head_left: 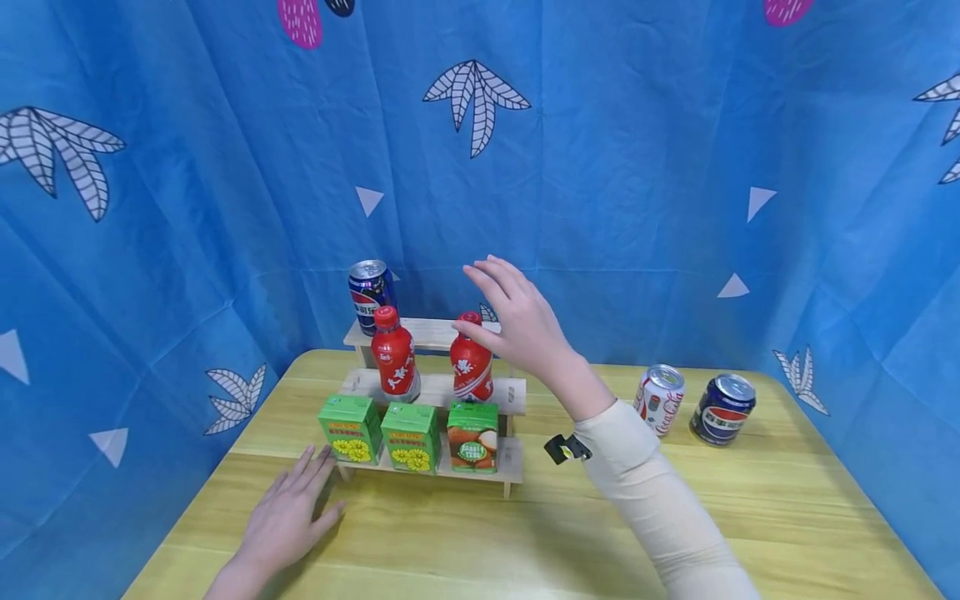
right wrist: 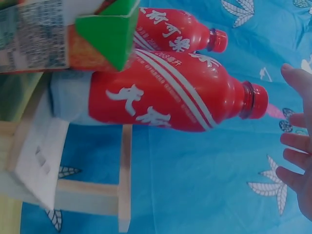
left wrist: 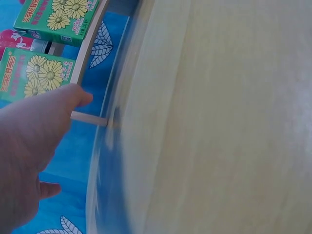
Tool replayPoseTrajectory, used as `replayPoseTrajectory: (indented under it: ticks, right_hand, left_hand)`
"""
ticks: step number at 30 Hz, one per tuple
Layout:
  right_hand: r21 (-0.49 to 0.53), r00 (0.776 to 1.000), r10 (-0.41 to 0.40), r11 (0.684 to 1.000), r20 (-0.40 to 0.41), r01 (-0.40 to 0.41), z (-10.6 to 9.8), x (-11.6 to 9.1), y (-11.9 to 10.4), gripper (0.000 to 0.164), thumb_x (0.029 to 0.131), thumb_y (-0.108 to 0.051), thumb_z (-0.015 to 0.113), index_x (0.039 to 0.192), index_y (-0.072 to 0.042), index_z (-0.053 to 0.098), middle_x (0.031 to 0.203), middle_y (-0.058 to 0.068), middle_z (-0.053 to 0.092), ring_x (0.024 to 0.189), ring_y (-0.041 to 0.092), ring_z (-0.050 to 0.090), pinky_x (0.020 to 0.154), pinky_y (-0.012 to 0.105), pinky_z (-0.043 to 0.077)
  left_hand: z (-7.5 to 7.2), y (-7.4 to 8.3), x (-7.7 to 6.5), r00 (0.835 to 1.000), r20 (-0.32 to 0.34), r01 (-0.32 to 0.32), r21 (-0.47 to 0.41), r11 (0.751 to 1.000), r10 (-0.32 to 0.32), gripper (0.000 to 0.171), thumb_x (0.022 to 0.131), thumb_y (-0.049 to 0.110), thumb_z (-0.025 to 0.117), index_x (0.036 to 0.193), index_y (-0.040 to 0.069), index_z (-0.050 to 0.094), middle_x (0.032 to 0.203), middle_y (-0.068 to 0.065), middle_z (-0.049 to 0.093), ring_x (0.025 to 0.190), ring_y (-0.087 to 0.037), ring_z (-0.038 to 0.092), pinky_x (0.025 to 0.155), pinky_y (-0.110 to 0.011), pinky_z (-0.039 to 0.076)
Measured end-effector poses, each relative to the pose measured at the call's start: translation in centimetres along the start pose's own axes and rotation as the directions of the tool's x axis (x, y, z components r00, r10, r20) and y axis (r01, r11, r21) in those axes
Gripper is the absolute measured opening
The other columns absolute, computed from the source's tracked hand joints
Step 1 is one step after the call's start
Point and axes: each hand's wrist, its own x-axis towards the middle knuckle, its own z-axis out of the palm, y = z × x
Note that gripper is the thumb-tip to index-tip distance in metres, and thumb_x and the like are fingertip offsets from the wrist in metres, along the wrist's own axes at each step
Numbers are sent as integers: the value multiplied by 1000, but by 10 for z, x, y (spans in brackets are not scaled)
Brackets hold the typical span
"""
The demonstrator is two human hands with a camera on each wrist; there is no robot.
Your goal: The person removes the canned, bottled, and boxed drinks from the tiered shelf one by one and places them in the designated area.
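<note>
My right hand (head_left: 521, 325) hovers above the cap of the right red bottle (head_left: 471, 371), fingers spread and bent slightly, holding nothing. In the right wrist view, a gap shows between those fingers and the bottle's cap (right wrist: 256, 101). A second red bottle (head_left: 394, 358) stands to its left on the middle tier of a wooden shelf (head_left: 512, 462). My left hand (head_left: 288, 512) is at the left end of the lowest tier, fingers extended, fingertips close by the left green drink carton (head_left: 351, 429). From the left wrist, the hand (left wrist: 29, 141) overlaps the shelf's end.
Another green carton (head_left: 410, 437) and a carton with a brown fruit picture (head_left: 472, 439) share the lowest tier. One blue can (head_left: 371, 300) stands on the top tier. At right on the table (head_left: 787, 492) are a white can (head_left: 660, 400) and a blue can (head_left: 722, 410). Blue curtains (head_left: 637, 183) surround the table.
</note>
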Motion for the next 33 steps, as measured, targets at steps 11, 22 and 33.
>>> replayPoseTrajectory:
  ticks: [11,22,33]
  right_hand:
    - [24,994,56,998,92,-58,12,34,-24,71,88,-49,67,146,-14,45,146,9,49,144,24,36,117,44,38]
    - [16,983,96,995,159,-99,25,69,-43,71,90,-54,61,148,-18,42,149,6,46,146,21,33,118,41,36]
    - [-39,957,133,991,257,-128,39,99,-52,72,91,-56,59,149,-20,39,150,4,44,144,21,35,116,38,39]
  left_hand:
    - [3,2,-2,1000,-9,-3,-7,1000,2,71,89,44,66,144,5,45,155,-13,39,145,-37,32,113,-62,33]
    - [2,2,-2,998,-54,-23,1,1000,23,70,87,42,68,142,4,48,153,-14,43,143,-38,36,111,-62,36]
    - [2,0,-1,999,-41,-21,-3,1000,20,70,88,42,68,143,3,47,153,-14,41,143,-38,34,112,-62,35]
